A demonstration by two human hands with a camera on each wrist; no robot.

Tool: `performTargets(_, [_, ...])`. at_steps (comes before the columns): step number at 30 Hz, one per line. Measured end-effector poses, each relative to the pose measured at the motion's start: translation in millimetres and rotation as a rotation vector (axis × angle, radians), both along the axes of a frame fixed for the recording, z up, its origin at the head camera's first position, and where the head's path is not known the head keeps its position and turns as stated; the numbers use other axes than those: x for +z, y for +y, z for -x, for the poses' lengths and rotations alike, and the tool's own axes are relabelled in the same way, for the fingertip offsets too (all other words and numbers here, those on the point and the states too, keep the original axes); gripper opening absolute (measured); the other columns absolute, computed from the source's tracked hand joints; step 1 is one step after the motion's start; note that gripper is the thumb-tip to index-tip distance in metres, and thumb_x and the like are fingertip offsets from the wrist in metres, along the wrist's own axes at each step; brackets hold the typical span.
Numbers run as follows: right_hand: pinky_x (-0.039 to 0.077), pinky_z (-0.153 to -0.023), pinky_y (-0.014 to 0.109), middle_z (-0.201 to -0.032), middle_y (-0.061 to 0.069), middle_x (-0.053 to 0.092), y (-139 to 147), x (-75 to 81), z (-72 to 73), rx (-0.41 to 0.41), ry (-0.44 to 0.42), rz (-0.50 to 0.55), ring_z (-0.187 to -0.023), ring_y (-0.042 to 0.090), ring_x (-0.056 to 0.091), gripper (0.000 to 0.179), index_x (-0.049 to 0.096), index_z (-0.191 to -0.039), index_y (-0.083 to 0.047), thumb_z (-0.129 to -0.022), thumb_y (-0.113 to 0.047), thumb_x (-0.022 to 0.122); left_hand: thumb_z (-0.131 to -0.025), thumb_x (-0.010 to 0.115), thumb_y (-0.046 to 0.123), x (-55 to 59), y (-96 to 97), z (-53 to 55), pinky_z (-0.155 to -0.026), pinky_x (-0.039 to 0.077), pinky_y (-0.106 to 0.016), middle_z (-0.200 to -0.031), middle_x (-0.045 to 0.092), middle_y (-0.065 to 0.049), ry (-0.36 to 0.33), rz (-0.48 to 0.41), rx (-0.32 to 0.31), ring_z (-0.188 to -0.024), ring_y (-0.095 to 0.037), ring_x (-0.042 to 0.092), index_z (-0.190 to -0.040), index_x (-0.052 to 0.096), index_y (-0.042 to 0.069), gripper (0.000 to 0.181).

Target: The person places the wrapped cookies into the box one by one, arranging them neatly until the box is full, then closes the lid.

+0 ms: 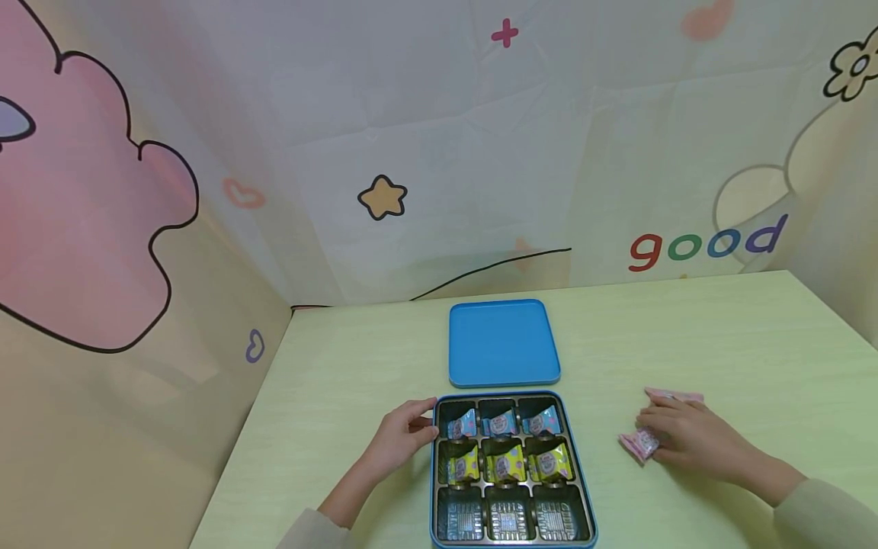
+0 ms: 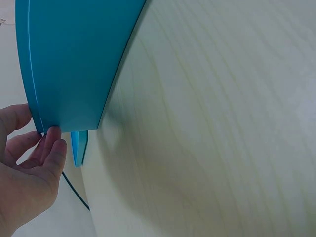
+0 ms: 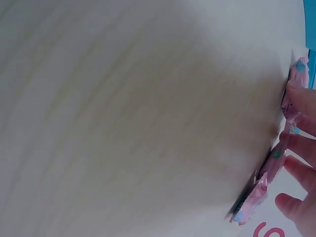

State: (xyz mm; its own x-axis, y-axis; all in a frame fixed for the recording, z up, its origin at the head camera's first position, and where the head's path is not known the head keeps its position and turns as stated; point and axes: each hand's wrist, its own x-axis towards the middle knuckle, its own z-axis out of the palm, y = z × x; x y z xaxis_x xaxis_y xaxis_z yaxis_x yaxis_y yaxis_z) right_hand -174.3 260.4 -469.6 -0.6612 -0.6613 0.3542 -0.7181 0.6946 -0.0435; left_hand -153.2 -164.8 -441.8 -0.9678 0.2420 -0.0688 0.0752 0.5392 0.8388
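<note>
A blue tin box with a dark divided tray holds a back row of blue-wrapped candies and a middle row of yellow-wrapped ones. Its front row of compartments is bare. My left hand holds the box at its back left corner; in the left wrist view its fingertips meet that corner. To the right of the box, my right hand pinches a pink-wrapped candy at its near side. More pink wrapping shows beyond the fingers, partly hidden by them.
The blue lid lies flat just behind the box. A pale wood-grain table carries everything. Behind it hangs a printed cloth backdrop with a star and the word "good".
</note>
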Motion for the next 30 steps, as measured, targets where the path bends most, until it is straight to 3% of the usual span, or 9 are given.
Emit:
performTargets(3, [-0.006, -0.103, 0.005, -0.091, -0.001, 0.066, 1.1, -1.2, 0.6, 0.02, 0.027, 0.008, -0.097, 0.034, 0.056, 0.037, 0.065, -0.09, -0.013, -0.056, -0.025, 0.077, -0.085, 0.055, 0.01, -0.4, -0.2, 0.2, -0.083, 0.048, -0.038, -0.124, 0.05, -0.016, -0.001, -0.004, -0.002, -0.101, -0.027, 0.056, -0.129, 0.044, 0.002, 0.046])
performTargets(5, [0.013, -0.108, 0.015, -0.088, -0.003, 0.066, 1.3, -1.2, 0.3, 0.011, 0.034, 0.004, -0.095, 0.032, 0.058, 0.035, 0.065, -0.087, -0.014, -0.056, -0.025, 0.077, -0.085, 0.055, 0.01, -0.6, -0.4, 0.2, -0.083, 0.048, -0.038, -0.124, 0.05, -0.016, 0.0, -0.004, -0.003, -0.101, -0.027, 0.056, -0.129, 0.044, 0.002, 0.046])
performTargets(7, [0.03, -0.101, 0.029, -0.086, -0.003, 0.066, 1.4, -1.1, -0.3, -0.008, 0.022, -0.002, -0.095, 0.032, 0.058, 0.033, 0.065, -0.085, -0.014, -0.056, -0.025, 0.076, -0.085, 0.055, 0.011, -0.7, -0.4, 0.3, -0.083, 0.048, -0.038, -0.124, 0.05, -0.016, 0.001, -0.001, -0.004, -0.101, -0.027, 0.056, -0.129, 0.044, 0.002, 0.046])
performTargets(9, [0.04, -0.087, 0.04, -0.084, -0.003, 0.065, 1.0, -0.6, -0.8, -0.03, 0.013, -0.007, -0.094, 0.03, 0.058, 0.031, 0.065, -0.083, -0.014, -0.056, -0.025, 0.077, -0.085, 0.056, 0.011, -0.7, -0.4, 0.2, -0.083, 0.048, -0.038, -0.124, 0.05, -0.016, 0.001, 0.002, -0.003, -0.101, -0.027, 0.056, -0.129, 0.044, 0.002, 0.046])
performTargets(12, [0.044, -0.079, 0.044, -0.082, -0.002, 0.065, 0.2, -0.4, -0.7, -0.045, 0.005, -0.006, -0.091, 0.028, 0.058, 0.03, 0.065, -0.081, -0.013, -0.056, -0.025, 0.077, -0.085, 0.056, 0.011, -0.7, 0.0, 0.0, -0.084, 0.048, -0.039, -0.124, 0.05, -0.016, 0.002, 0.005, -0.004, -0.101, -0.027, 0.056, -0.129, 0.044, 0.002, 0.046])
performTargets(20, [0.048, -0.073, 0.037, -0.077, -0.003, 0.064, -3.0, -0.4, 0.8, -0.025, 0.059, 0.025, -0.077, 0.018, 0.06, 0.025, 0.067, -0.076, -0.01, -0.055, -0.021, 0.078, -0.085, 0.056, 0.012, -0.7, -0.4, -0.4, -0.084, 0.048, -0.039, -0.124, 0.049, -0.016, 0.002, 0.006, -0.006, -0.101, -0.027, 0.056, -0.129, 0.044, 0.002, 0.046])
performTargets(30, [0.05, -0.068, 0.036, -0.078, 0.003, 0.067, -7.0, 5.1, -2.3, -0.062, 0.059, 0.054, -0.076, 0.021, 0.062, 0.023, 0.067, -0.074, -0.009, -0.055, -0.017, 0.078, -0.086, 0.055, 0.011, 2.7, 0.4, -1.5, -0.083, 0.048, -0.039, -0.125, 0.049, -0.017, -0.002, 0.002, -0.003, -0.101, -0.027, 0.056, -0.129, 0.044, 0.001, 0.046])
